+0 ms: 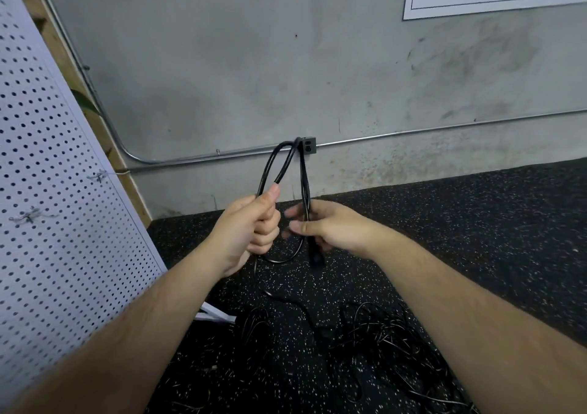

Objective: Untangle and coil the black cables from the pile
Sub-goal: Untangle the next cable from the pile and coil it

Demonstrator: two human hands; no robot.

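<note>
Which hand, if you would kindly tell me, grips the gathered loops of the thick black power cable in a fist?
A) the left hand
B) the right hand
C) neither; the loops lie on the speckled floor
A: the left hand has its fingers curled tightly round the loops of the thick black power cable, while the right hand merely pinches the strand leading down to the black moulded plug.

left hand: bare, short plain thumbnail, rounded knuckles | right hand: bare, fingers blurred at the tips | left forearm: bare from wrist to the near left edge, creases at the wrist | right forearm: bare from wrist to the near right edge
</note>
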